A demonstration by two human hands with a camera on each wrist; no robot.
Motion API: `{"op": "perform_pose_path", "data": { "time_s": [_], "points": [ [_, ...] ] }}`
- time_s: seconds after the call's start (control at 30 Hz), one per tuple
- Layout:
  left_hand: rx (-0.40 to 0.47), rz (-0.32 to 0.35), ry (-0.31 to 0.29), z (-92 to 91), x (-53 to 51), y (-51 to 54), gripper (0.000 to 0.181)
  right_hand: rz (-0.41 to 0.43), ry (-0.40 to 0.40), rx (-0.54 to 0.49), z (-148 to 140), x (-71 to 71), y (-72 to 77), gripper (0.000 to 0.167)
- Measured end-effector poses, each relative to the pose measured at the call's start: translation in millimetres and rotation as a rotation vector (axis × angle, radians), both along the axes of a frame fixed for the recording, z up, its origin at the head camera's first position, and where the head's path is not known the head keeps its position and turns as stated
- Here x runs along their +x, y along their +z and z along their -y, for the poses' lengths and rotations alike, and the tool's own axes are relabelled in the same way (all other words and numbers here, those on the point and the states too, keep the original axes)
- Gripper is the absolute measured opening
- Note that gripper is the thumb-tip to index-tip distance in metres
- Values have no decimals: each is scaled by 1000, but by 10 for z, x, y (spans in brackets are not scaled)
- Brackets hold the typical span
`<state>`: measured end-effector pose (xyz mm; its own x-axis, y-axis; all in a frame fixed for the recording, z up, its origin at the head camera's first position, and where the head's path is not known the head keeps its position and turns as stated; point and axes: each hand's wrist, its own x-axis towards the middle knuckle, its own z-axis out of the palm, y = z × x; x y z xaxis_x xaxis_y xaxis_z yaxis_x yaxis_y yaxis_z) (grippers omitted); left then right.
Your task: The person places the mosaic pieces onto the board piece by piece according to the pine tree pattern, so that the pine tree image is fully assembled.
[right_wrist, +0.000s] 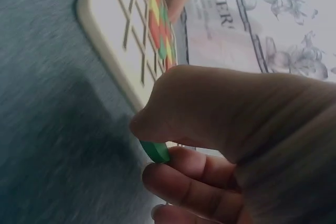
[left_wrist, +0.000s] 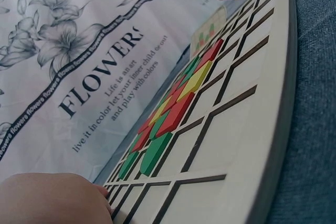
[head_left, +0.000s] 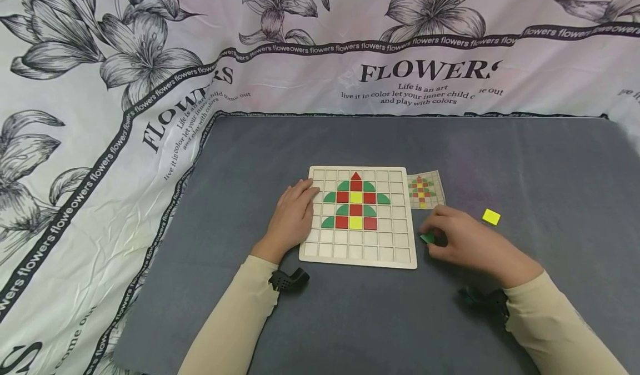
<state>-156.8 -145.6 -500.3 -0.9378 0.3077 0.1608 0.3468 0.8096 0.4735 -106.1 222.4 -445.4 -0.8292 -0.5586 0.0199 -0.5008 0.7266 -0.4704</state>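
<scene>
A pale wooden grid board point(head_left: 359, 251) lies on the grey table. Red, yellow and green blocks form a symmetrical pattern in its squares, topped by a red triangle point(head_left: 355, 176). My left hand point(head_left: 292, 214) rests along the board's left edge, fingers pointing away from me. Just off the board's right edge, my right hand point(head_left: 462, 241) pinches a small green block point(right_wrist: 156, 151) between thumb and fingers. One side of that block looks curved, though the fingers hide part of it. Beyond that hand lies a pattern card point(head_left: 426, 190) beside the board.
A loose yellow square block point(head_left: 491, 216) lies on the table point(head_left: 350, 319), to the right of the card. White cloth point(head_left: 300, 80) printed with flowers and lettering borders the table at the back and left. Dark wrist cameras point(head_left: 289, 279) sit at both cuffs.
</scene>
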Motion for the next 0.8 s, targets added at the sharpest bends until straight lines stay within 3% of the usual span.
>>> {"op": "perform_pose_path", "data": {
  "time_s": [0.27,0.43,0.8],
  "points": [
    [5,-8,-5,10,1,-5,38,-21,56,-19,236,-156,23,18],
    [5,-12,-6,7,11,-11,38,7,98,-35,391,-230,22,18],
    [-5,-14,-3,9,3,-5,38,-9,148,-42,524,-323,-38,20]
  ]
}}
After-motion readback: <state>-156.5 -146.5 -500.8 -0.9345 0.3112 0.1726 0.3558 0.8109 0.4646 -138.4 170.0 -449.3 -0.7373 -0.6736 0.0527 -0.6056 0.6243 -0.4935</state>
